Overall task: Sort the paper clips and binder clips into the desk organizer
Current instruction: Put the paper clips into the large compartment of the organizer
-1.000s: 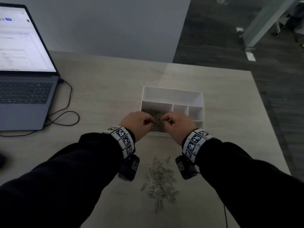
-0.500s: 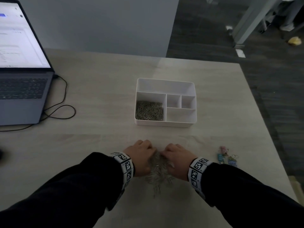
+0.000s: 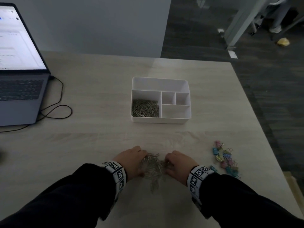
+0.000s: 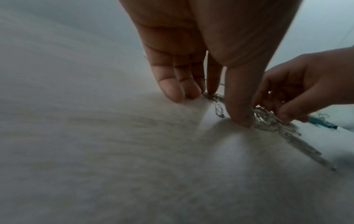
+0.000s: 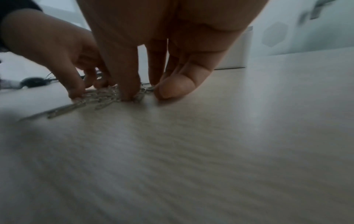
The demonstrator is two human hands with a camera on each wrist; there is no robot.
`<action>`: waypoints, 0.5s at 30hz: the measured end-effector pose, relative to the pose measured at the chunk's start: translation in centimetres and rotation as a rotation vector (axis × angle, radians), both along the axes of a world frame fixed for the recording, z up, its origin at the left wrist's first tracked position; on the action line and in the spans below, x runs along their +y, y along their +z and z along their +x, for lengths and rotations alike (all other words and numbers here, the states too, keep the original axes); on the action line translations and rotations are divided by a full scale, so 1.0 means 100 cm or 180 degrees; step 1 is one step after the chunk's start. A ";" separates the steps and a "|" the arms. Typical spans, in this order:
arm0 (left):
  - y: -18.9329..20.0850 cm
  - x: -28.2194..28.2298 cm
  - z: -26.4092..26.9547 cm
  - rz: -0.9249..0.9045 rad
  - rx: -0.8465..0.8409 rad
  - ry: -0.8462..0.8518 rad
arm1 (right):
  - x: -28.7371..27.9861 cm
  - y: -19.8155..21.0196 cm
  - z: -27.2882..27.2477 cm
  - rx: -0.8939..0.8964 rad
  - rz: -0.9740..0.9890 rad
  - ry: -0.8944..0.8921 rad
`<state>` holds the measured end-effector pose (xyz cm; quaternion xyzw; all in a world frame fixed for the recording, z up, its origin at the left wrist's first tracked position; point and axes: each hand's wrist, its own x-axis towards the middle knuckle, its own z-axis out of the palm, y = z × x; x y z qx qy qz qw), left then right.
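Overhead, I see paper clips [image 3: 145, 108] filling the organizer's [image 3: 160, 120] left compartment; my left hand [image 3: 131, 159] and right hand [image 3: 178, 163] flank the loose pile [image 3: 153, 170] at lower centre, binder clips [image 3: 224, 159] untouched at right. Left wrist: fingertips [image 4: 173, 91] curl onto clips. Right wrist: fingers [image 5: 173, 87] likewise gathering, nothing lifted yet.

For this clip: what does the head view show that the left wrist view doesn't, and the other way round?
Only the head view shows the white desk organizer with paper clips already in its front left compartment, the laptop and the full pile of coloured binder clips. Only the left wrist view shows the left fingers and thumb tips down on the table. Both show the left hand and right hand flanking the loose paper clips.
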<state>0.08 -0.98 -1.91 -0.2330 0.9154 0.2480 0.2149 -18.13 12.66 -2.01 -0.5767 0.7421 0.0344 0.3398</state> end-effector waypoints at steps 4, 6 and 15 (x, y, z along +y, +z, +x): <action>-0.002 0.004 -0.005 0.0090 0.0143 0.0226 | -0.004 0.001 0.007 -0.0082 -0.0130 -0.0376; -0.003 0.006 -0.003 0.0073 0.0186 0.0276 | 0.000 0.008 0.011 -0.0104 -0.0120 -0.0374; -0.009 0.003 -0.002 0.0139 0.0263 0.0303 | 0.005 0.009 0.039 -0.0183 -0.0001 -0.0194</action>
